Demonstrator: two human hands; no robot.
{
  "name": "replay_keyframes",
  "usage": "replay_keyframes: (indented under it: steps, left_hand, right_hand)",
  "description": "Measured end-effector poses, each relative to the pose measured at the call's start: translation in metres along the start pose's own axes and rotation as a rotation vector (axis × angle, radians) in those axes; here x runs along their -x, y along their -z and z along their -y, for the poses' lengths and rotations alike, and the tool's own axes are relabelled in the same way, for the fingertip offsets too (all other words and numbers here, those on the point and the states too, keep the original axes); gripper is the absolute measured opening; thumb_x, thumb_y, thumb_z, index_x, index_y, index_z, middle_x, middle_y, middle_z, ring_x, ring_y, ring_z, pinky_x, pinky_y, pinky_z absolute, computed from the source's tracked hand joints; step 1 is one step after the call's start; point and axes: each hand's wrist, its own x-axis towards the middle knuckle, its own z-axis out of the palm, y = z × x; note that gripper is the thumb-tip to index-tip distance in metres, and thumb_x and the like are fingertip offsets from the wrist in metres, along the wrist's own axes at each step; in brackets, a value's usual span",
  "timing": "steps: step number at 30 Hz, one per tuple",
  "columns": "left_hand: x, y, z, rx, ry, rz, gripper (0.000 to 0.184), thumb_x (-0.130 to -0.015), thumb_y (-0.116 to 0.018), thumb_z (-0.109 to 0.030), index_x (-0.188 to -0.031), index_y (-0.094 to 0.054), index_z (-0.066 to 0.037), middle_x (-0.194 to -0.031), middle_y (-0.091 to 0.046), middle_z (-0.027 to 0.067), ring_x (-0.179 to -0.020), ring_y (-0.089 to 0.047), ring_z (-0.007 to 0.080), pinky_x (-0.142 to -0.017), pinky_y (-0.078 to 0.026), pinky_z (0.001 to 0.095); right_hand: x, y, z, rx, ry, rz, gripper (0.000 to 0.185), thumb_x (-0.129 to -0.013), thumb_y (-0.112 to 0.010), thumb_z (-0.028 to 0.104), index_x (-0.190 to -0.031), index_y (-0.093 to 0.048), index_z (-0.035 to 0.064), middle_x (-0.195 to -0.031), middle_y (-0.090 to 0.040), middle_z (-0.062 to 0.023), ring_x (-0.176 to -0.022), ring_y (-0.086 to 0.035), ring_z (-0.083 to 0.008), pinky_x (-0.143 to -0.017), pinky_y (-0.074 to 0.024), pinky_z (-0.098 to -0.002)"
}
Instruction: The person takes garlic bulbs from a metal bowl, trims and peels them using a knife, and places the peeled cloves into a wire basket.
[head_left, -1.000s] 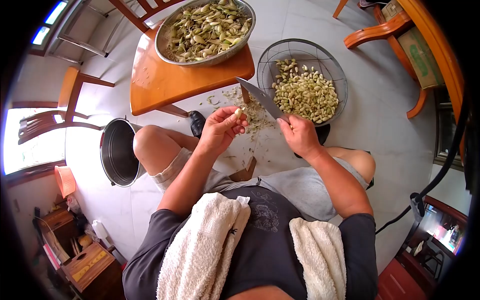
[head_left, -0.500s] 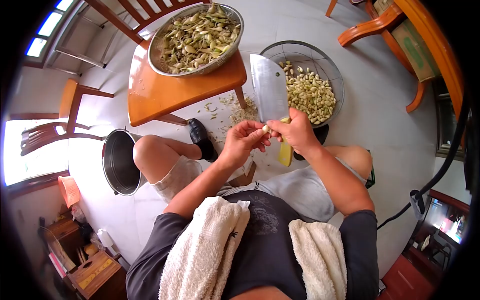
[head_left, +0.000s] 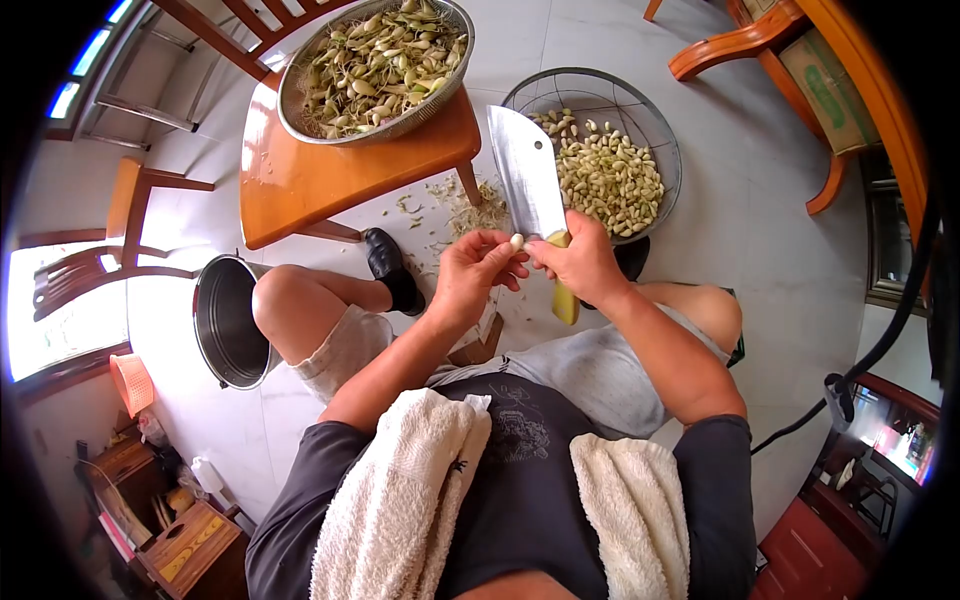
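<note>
My left hand (head_left: 468, 275) pinches a small white onion-like bulb (head_left: 517, 242) between thumb and fingers. Close beside it, my right hand (head_left: 585, 262) is closed around the yellow handle of a cleaver (head_left: 530, 172), whose broad blade points up and away from me. My right thumb reaches in next to the bulb; whether it touches cannot be made out. Beyond the blade, many trimmed pale bulbs (head_left: 612, 180) lie in a round wire-framed mesh basket (head_left: 672, 150) on the floor. Untrimmed bulbs with stalks and roots (head_left: 385, 70) fill a metal colander (head_left: 462, 65).
The colander rests on a wooden chair (head_left: 350, 185) at the front left. Trimmings (head_left: 465, 212) litter the floor beside it. A metal bucket (head_left: 232, 320) stands by my left knee. Curved wooden furniture (head_left: 745, 50) is at the far right, and a black cable (head_left: 880, 345) hangs there.
The bulb looks more upright between my left fingers, and the thin root strand below it no longer shows. Both hands and the cleaver sit slightly further left and up in view.
</note>
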Motion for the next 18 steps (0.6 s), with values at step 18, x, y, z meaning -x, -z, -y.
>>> replay_keyframes:
  steps: [18]
  left_hand:
    - [-0.126, -0.077, -0.078, -0.139, -0.192, -0.130, 0.015, -0.084, -0.063, -0.009, -0.088, -0.057, 0.004, -0.071, -0.060, 0.0080, -0.055, -0.058, 0.0131, -0.045, -0.047, 0.0254]
  right_hand:
    - [0.013, 0.008, -0.047, 1.135, -0.121, 0.306, 0.021, -0.082, -0.059, 0.020, -0.088, -0.060, -0.0002, -0.092, -0.063, -0.0232, -0.092, -0.059, -0.0385, -0.081, -0.0460, -0.0460]
